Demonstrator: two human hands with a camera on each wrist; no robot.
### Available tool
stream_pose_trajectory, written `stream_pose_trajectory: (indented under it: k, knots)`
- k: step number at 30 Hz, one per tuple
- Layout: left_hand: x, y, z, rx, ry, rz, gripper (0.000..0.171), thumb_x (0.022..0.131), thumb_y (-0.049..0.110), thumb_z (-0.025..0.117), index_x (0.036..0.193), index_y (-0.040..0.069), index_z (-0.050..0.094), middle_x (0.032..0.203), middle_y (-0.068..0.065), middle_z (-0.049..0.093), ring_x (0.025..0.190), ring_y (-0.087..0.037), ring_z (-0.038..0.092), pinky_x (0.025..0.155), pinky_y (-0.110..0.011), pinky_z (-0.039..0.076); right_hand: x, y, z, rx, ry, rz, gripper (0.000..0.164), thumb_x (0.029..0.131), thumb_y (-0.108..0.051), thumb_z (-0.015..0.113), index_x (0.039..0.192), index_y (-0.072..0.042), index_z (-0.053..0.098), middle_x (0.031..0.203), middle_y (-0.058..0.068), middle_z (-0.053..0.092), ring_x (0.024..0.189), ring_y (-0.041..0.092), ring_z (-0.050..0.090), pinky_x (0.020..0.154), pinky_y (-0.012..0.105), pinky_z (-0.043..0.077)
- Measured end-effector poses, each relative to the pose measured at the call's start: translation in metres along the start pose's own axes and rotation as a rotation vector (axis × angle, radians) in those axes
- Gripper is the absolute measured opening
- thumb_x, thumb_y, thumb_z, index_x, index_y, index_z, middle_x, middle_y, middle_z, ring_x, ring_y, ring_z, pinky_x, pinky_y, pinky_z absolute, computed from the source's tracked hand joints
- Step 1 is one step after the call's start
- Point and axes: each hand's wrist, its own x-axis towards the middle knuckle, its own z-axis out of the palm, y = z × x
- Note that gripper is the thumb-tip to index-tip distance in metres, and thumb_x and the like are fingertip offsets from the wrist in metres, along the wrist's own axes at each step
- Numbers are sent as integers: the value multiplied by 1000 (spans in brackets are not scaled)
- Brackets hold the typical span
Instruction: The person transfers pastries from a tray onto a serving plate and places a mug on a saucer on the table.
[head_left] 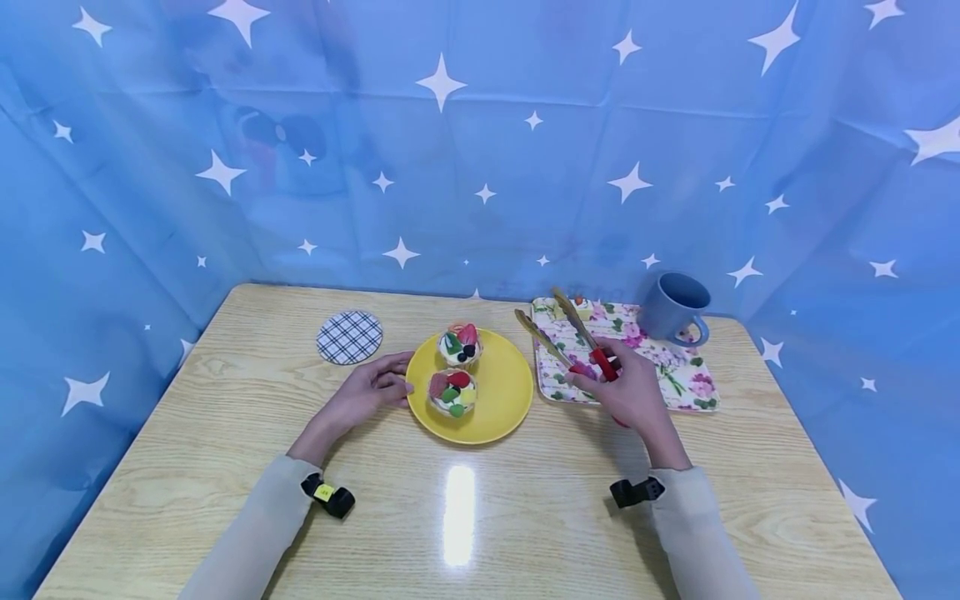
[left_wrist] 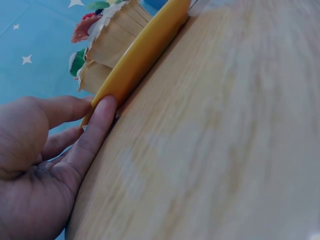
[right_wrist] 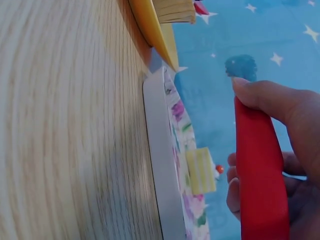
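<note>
Here, our right grip (head_left: 632, 387) is clasping tongs (right_wrist: 262, 175), the cake (right_wrist: 200, 171) lying ahead-left; our left grip (head_left: 367, 388) is pinching the plate (head_left: 501, 383)

A round yellow plate (head_left: 504, 392) bore two fruit-topped cupcakes (head_left: 452, 395) toward its left side, and red-handled tongs (head_left: 603, 364), golden arms parted, slanted to its right.

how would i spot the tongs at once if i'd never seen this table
On the wooden table, find the floral tray to the right of the yellow plate. Over it, the right hand grips the tongs. Their red handles and spread golden arms set them apart from the nearby blue mug.
</note>
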Motion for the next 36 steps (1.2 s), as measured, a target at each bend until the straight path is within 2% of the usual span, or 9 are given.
stream_pose_trajectory:
  k: [7,14,18,26,33,36]
  knots:
    - [0,1,-1,-33,-6,-6,60,99,10,67,155,15,45,139,-16,57,106,-17,66,87,-30,64,2,5,-1,-25,6,42,80,86,-54,79,148,-10,52,131,21,62,106,34,60,81,44,61]
    - [-1,3,0,-18,-2,-5,60,99,11,67,155,15,45,139,-16,57,106,-15,66,86,-29,64,5,7,-4,-40,44,49,78,87,-54,78,145,-8,54,121,22,65,93,33,61,67,30,53]
    - [-1,3,0,-27,-6,-11,61,99,11,67,155,15,45,140,-17,57,106,-17,66,86,-30,64,7,8,-5,-51,56,66,78,87,-54,78,145,-7,54,122,23,65,94,33,60,67,31,53]
    - [-1,2,0,13,6,-3,61,99,14,68,155,16,45,139,-15,58,107,-14,66,88,-25,62,12,9,-6,-33,56,123,75,88,-49,78,146,-7,54,124,23,64,94,33,61,64,31,52]
    - [0,2,-1,-5,6,-4,61,99,11,68,155,13,45,138,-16,58,104,-12,67,87,-26,62,17,12,-5,-55,84,112,75,88,-47,79,145,-6,54,124,23,65,100,36,63,72,43,57]
    - [0,2,0,-26,2,-1,61,98,9,68,155,11,45,138,-18,58,102,-12,67,86,-27,63,20,14,-5,-56,82,124,75,88,-47,79,146,-6,54,123,23,65,94,35,61,67,39,53]
